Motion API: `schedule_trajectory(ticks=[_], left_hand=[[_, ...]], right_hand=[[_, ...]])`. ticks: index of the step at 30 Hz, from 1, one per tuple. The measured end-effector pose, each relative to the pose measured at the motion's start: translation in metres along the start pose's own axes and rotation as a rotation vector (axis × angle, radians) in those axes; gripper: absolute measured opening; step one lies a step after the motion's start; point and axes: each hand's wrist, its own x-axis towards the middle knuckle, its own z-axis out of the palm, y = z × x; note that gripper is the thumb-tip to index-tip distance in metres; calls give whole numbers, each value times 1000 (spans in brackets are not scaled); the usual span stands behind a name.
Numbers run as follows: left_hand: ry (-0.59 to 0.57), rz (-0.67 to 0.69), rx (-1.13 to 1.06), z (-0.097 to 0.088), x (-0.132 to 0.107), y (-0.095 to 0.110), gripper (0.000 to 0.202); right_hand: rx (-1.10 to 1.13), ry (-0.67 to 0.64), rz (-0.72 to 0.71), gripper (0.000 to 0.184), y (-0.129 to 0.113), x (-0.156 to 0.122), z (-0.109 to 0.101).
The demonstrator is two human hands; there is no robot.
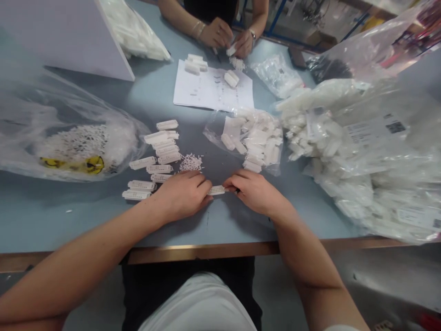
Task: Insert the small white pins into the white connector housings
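Observation:
My left hand (184, 192) is closed on the left end of a white plastic connector housing (217, 190) with rows of small holes, held just above the table. At its other end, my right hand (257, 189) is pinched, fingertips at the housing's edge. A small dark thing (237, 191) shows under those fingers; its kind I cannot make out. Beyond my left hand lies a loose heap of tiny white plugs (191, 162). Several more white connector housings (167, 150) are laid out left of the heap, some partly stacked.
An opened clear bag of housings (258, 138) lies ahead of my right hand. Large filled bags (379, 151) crowd the right side; a bag of tiny white pieces (76, 147) sits left. Opposite, a co-worker's hands (230, 39) handle a white piece near printed sheets (210, 94).

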Motion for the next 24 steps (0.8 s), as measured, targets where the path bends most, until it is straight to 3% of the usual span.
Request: schedule_trajectory(ticks=[15,24], left_hand=[[108,57,39,1,-2,1,28],[165,126,51,0,0,4,29]], right_hand=[[-175,-71,-19,20,-8,-4,-8],[-101,-125,36,19,-8,-1,-10]])
